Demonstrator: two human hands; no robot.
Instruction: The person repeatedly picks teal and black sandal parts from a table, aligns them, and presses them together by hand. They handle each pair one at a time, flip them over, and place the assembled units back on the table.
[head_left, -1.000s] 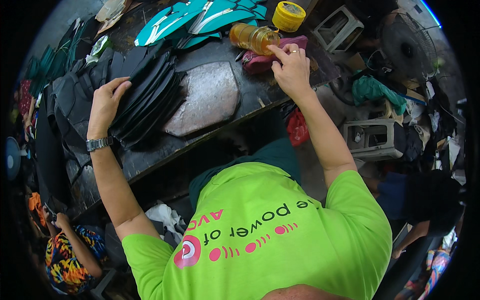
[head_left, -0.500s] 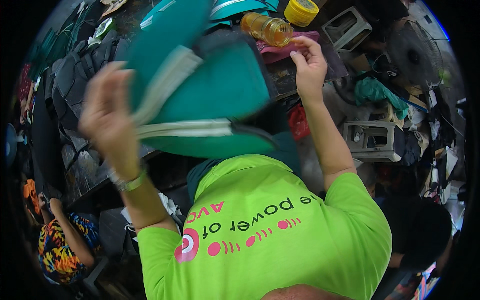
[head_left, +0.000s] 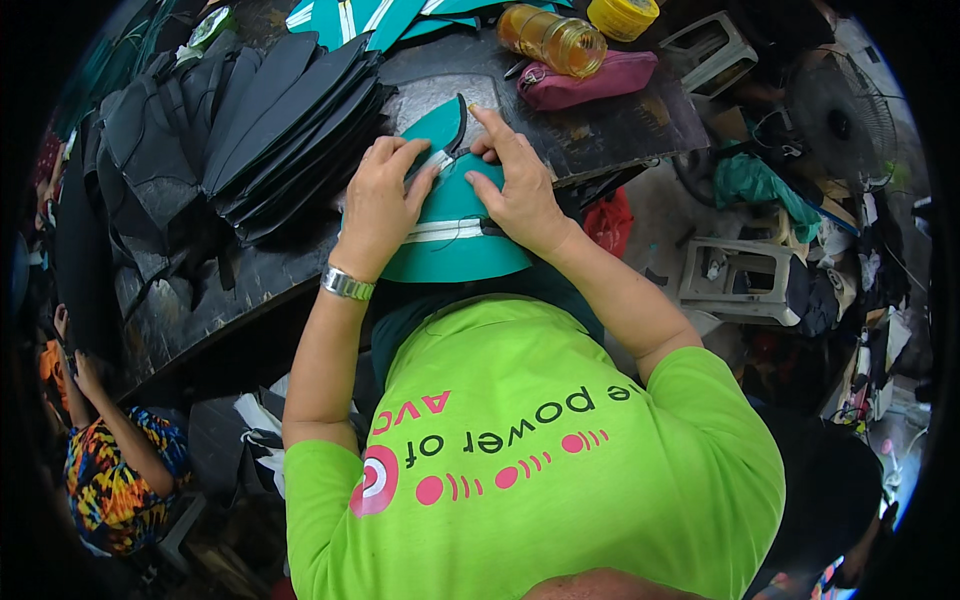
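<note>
Well, teal cloth (head_left: 455, 259) lies between my left grip (head_left: 383, 198) and right grip (head_left: 525, 196), both half-curled against it; whether they pinch, I can't tell.

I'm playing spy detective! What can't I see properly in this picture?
In the head view:
- Teal panel: partly covered by the left hand and right hand.
- Grey slab: partly hidden behind the teal panel and the hands.
- Yellow tub: its far part is cut off by the picture's upper edge.
- Far teal pieces: cut off by that same edge.

White-striped, black-edged teal panel (head_left: 452, 203)
</note>
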